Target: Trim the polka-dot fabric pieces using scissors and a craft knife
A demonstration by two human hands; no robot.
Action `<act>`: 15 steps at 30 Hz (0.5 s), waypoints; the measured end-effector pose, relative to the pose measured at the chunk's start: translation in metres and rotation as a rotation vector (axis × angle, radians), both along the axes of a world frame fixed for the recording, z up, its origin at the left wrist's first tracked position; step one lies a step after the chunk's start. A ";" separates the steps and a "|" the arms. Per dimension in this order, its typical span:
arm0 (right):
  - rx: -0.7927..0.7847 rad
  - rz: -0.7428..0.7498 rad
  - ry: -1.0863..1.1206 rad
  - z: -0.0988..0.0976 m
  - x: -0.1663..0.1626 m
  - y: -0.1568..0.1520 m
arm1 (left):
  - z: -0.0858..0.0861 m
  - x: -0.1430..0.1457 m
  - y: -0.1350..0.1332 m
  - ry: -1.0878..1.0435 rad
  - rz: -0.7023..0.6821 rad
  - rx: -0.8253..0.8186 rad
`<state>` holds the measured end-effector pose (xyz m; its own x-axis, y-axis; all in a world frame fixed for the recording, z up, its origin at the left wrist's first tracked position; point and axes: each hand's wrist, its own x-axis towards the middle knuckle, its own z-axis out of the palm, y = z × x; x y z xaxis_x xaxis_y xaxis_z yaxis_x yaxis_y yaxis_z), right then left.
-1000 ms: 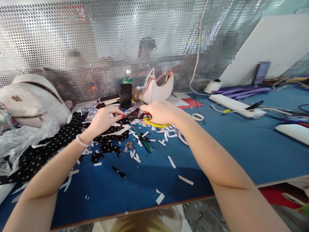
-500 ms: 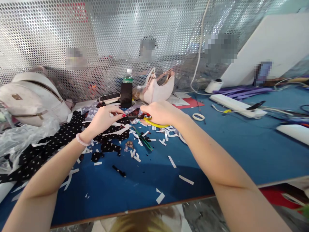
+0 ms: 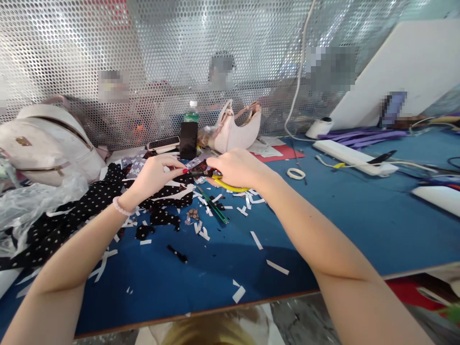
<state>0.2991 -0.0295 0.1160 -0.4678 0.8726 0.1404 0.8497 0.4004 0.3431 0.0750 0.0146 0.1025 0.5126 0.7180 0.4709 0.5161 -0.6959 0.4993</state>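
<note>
- Left hand (image 3: 158,172) pinches fingers together (anything held: too small to tell).
- Right hand (image 3: 233,166) clamps fingers on yellow-handled tool (image 3: 232,186); green tool (image 3: 214,208) lies at its seven o'clock.

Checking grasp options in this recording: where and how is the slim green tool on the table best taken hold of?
Probably by its near half, pinched across its width from above on the near side. The slim green tool is long, narrow and slanted; white scraps crowd its far end, which also points toward the working hands.
</note>
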 end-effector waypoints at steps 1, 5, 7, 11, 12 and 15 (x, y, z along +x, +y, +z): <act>-0.006 -0.006 -0.009 0.000 0.000 0.000 | 0.000 0.000 0.000 0.001 0.002 -0.002; -0.014 -0.008 -0.023 0.000 -0.001 0.000 | 0.000 0.000 -0.001 0.004 0.006 -0.007; 0.006 0.017 -0.006 -0.001 -0.002 0.000 | -0.001 0.000 -0.001 0.004 0.007 -0.008; 0.020 0.053 0.012 -0.002 -0.005 -0.002 | -0.002 -0.001 0.000 0.005 -0.012 -0.005; 0.017 0.048 0.008 -0.001 -0.006 -0.002 | -0.002 -0.002 0.000 0.004 -0.018 -0.006; 0.006 0.031 -0.009 0.000 -0.008 -0.003 | -0.003 -0.002 0.001 0.000 -0.014 -0.010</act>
